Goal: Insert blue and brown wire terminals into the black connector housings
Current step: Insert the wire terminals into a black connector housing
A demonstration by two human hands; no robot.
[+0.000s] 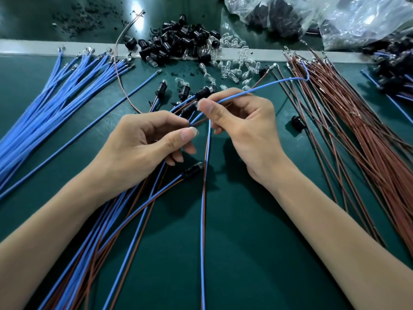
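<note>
The left hand [147,139] is curled up tight, its thumb and forefinger pinching a small dark piece [190,124] that is too hidden to say whether it is a housing. Close against it, the right hand [245,130] has its fingers bent too, and thumb and forefinger nip a blue wire [263,85] that arcs away beyond its knuckles. From the gap between the two hands a blue-and-brown pair [203,220] runs straight down toward the person.

Just past the left fingertips, beside the right thumb, lies a wired housing [188,109] with a bulb in it, and another [192,171] lies below the hands. More wired sets [107,231] fan out under the left wrist. A lone housing [298,124] lies to the right of the right hand.

Further out, a loose pile of housings [178,39] sits beyond the hands, with clear bulbs [230,66] scattered beside it. Left of the left hand spreads the blue bundle [55,92]; right of the right hand, the brown bundle [357,130]. Plastic bags [335,16] lie far beyond the right hand. All of it rests on a green mat [257,242].
</note>
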